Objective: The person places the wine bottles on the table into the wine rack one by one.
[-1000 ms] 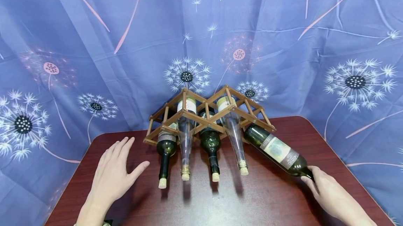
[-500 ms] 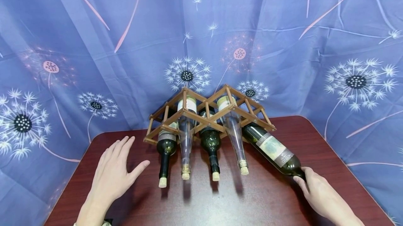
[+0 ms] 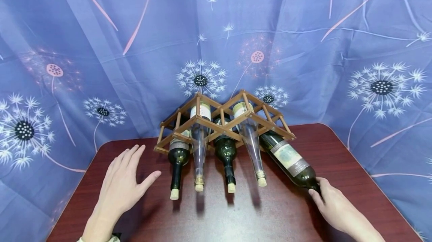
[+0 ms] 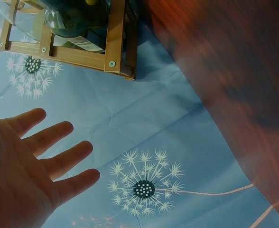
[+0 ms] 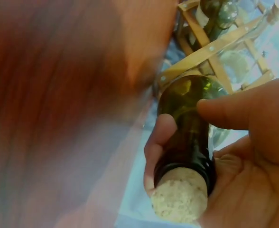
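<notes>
My right hand [image 3: 332, 202] grips the neck of a dark green wine bottle [image 3: 290, 159], which slants with its base end under the right end of the wooden wine rack [image 3: 222, 126]. In the right wrist view, thumb and fingers wrap the neck behind its cork [image 5: 180, 197]. My left hand [image 3: 123, 184] is held left of the rack, fingers straight and thumb spread, holding nothing. The rack bears two clear bottles [image 3: 200, 148] [image 3: 249, 144] and two dark green bottles [image 3: 178, 156] [image 3: 225, 150], their corked necks pointing toward me.
Everything stands on a dark red-brown wooden table [image 3: 209, 219] with rounded back corners. A blue curtain [image 3: 135, 47] printed with dandelions hangs close behind the rack and along both sides.
My right hand has moved left with the dark green bottle, turning it steeper and bringing its base further into the rack's right end. The left hand stays put.
</notes>
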A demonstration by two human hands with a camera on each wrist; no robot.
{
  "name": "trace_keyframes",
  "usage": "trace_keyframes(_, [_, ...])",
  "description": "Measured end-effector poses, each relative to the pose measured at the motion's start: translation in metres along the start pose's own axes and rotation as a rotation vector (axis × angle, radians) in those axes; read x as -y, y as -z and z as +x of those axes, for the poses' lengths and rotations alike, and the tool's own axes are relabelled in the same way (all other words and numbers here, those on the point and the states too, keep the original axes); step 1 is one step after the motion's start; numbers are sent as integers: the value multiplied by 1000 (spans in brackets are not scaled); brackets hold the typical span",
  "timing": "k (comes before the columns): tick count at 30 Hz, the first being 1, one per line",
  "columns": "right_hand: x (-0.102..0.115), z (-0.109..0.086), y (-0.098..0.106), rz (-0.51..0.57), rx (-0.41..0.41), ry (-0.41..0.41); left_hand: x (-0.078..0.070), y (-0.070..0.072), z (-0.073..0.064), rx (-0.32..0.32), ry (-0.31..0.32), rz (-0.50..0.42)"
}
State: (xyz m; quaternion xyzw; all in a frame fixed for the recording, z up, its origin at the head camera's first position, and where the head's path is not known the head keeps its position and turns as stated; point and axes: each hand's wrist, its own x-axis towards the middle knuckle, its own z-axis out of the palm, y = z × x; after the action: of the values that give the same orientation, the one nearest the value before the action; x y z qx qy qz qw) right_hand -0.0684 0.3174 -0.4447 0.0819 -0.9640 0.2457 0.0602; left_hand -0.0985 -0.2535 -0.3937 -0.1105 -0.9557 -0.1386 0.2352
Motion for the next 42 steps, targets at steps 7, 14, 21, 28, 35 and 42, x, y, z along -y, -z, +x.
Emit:
trace_keyframes(7, [12,2,2,44,48,-4,-1,0,1,1,0,-1])
trace_keyframes(14, [26,10,8,141,164,-80,-1,1,1,-2,-6,0])
trace_keyframes(21, [34,15,6,197,193,-86,-2,1,2,-1,-5,-2])
trace_keyframes(28, [40,22,5,228,207,-93,-2,3,2,10,6,-4])
trace_keyframes(35, [45,27,5,354,258,-156,-2,3,1,10,9,-2])
trace_keyframes(42, [48,31,4,406,286,-160,-1,3,0,7,10,-4])
